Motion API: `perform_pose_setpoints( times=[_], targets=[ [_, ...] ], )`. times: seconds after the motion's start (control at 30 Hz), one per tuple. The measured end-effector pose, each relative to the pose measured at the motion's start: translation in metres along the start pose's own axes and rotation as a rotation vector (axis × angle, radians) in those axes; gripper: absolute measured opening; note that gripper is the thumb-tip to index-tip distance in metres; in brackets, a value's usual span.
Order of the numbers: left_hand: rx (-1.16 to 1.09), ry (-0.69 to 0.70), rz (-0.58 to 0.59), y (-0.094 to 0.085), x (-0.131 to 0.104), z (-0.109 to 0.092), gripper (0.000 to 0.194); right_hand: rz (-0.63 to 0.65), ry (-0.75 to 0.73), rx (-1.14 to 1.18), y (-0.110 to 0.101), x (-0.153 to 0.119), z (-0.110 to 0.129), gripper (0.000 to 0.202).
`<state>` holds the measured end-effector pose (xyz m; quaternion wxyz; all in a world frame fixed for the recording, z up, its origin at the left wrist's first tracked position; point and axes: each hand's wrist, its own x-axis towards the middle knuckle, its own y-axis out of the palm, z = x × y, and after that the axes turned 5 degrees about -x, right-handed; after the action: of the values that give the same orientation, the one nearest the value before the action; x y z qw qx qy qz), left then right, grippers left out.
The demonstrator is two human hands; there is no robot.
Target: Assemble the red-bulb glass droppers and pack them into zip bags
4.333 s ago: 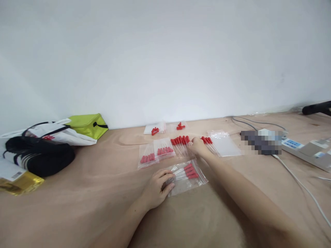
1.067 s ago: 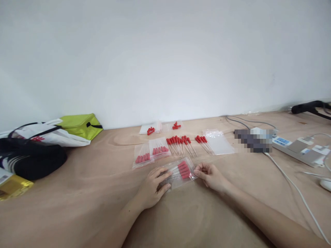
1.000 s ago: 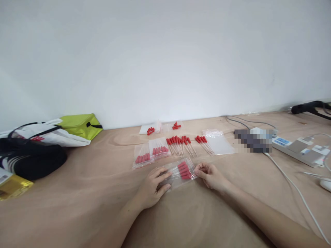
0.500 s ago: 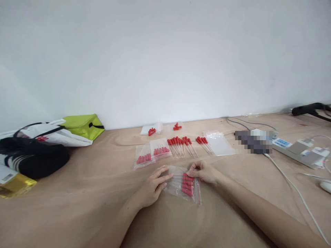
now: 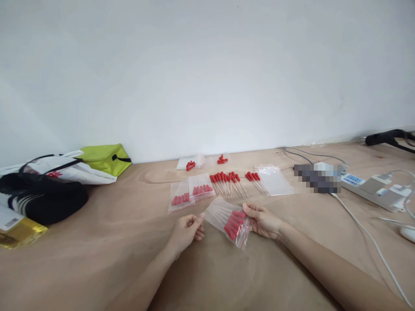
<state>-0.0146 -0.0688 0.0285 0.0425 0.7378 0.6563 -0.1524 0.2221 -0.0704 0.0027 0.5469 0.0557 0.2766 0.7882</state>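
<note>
My right hand (image 5: 264, 220) pinches the right side of a clear zip bag (image 5: 214, 210) between thumb and fingers. Inside the bag lie several thin sticks with red heads (image 5: 235, 223), the heads toward the zip end at the lower right. My left hand (image 5: 188, 232) has its fingers curled, with thumb and forefinger closed at the bag's left corner. Beyond the hands lie two filled zip bags (image 5: 181, 198) of the same sticks. Loose red-headed sticks (image 5: 227, 181) are fanned out beside them, and a smaller group (image 5: 256, 180) rests against a flat zip bag (image 5: 277, 181).
Small red caps (image 5: 190, 165) lie on plastic bags near the wall. At left are a black cap (image 5: 55, 201), a white bag (image 5: 97, 172), a lime-green bag (image 5: 105, 159) and a yellow packet (image 5: 24, 233). A power strip (image 5: 372, 190) with cables stands at right.
The bag has been lifted and tilted, its left end rising. My left hand has drawn back left and its spread fingers have curled. My right hand has shifted slightly right along the bag's edge.
</note>
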Motion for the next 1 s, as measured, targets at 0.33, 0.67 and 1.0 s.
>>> perform_pose_setpoints(
  times=[0.33, 0.67, 1.0],
  targets=[
    [-0.534, -0.123, 0.074, 0.029, -0.017, -0.003, 0.024, 0.081, 0.012, -0.113, 0.03, -0.007, -0.014, 0.038],
    [-0.159, 0.012, -0.274, -0.061, 0.071, -0.056, 0.01, -0.068, -0.036, -0.099, 0.002, 0.0, 0.002, 0.028],
    [0.448, 0.23, -0.538, -0.07, 0.096, -0.041, 0.036, -0.085, -0.014, -0.225, 0.0, 0.007, 0.0, 0.033]
  ],
)
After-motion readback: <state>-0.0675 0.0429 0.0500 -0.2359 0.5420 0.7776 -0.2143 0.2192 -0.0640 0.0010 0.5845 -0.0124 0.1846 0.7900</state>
